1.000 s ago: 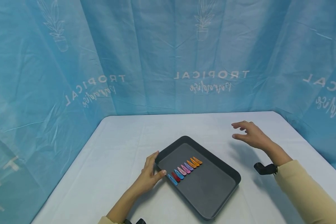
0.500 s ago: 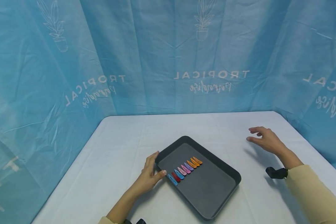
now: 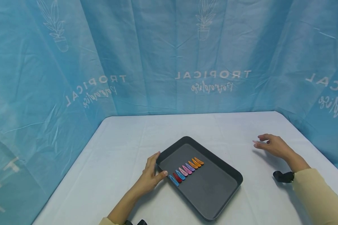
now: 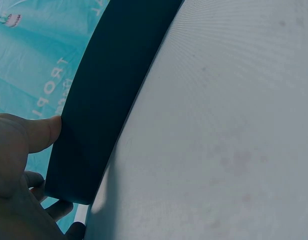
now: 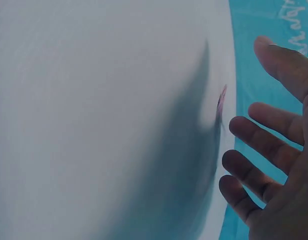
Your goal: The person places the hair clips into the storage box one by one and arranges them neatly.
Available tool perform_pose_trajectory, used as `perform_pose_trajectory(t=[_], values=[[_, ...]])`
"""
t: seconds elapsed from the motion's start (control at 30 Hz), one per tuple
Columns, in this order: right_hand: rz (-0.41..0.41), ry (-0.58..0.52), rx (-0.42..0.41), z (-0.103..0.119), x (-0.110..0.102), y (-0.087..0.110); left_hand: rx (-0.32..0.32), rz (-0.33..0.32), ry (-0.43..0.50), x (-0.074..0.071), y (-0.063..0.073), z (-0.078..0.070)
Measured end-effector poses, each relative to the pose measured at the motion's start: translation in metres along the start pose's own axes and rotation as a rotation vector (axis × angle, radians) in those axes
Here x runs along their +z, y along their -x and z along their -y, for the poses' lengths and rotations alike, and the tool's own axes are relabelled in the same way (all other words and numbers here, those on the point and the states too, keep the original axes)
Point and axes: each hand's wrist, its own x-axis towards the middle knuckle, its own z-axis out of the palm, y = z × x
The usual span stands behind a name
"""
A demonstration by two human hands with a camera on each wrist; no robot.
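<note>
A dark grey baking tray (image 3: 214, 187) lies at a slant on the white table. My left hand (image 3: 149, 175) grips its left corner, thumb at the rim and fingers along the outside of the wall; in the left wrist view the thumb (image 4: 46, 132) meets the wall's edge. Inside the tray a slanting row of snap hair clips (image 3: 187, 169) runs from blue and red through pink and purple to orange. My right hand (image 3: 274, 146) hovers at the table's right side, fingers spread and loosely bent. Just by its fingertips a small pink hair clip (image 5: 221, 102) lies on the cloth.
White cloth covers the table (image 3: 124, 143). Behind and beside it hangs a blue curtain (image 3: 163, 56) with white mirrored lettering. Both wrists wear black straps, the right strap (image 3: 284, 177) showing below the sleeve.
My right hand has moved right and nearer to me, coming lower over the table, and the pink clip now shows by its fingertips. My left hand and the tray have stayed put.
</note>
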Motion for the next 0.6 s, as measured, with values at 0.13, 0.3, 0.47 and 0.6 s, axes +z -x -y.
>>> perform_pose_trajectory(t=[0.13,0.3,0.47,0.6], values=[[-0.005,0.015,-0.017,-0.0065,0.0016,0.0007,0.003,0.001,-0.006,-0.0001,0.0000,-0.0004],[-0.007,0.006,-0.029,-0.0092,0.0033,0.0021,0.007,-0.002,-0.012,-0.0002,0.0002,-0.0006],[-0.004,-0.002,-0.022,-0.0076,0.0061,0.0045,0.010,-0.001,-0.010,-0.0005,0.0001,-0.0021],[-0.014,0.000,-0.034,-0.0076,0.0087,0.0051,0.008,-0.001,-0.005,-0.0003,0.0001,-0.0024]])
